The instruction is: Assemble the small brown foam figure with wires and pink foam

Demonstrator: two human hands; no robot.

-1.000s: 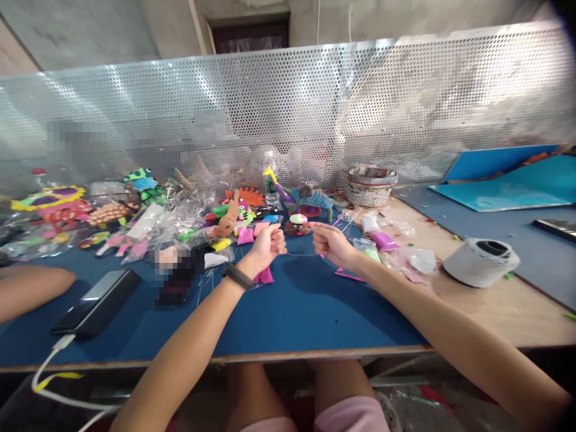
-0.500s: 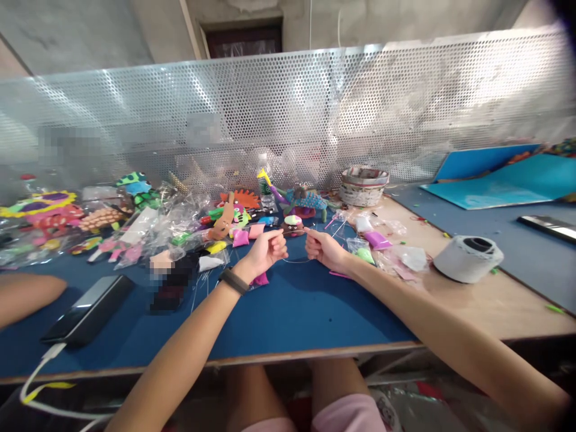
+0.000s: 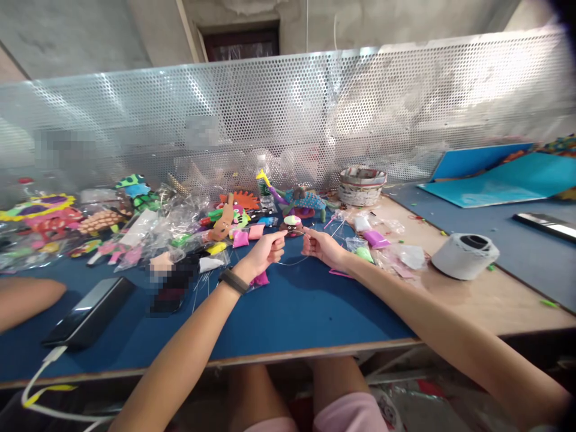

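A blue and bare-wood tabletop (image 3: 288,324) carries a basket (image 3: 362,186), a white cone (image 3: 465,257) and a black phone (image 3: 85,311). Clay packets, including a purple one (image 3: 376,239), lie toward the middle.

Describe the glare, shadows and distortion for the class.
Head view: bright glare on the perforated screen, strongest towards the right; head view: soft shadow on the blue tabletop beside the right forearm; head view: edges look stretched, and pixelated patches hide detail at left.

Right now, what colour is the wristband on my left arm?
The wristband looks dark grey, nearly black, in the head view.
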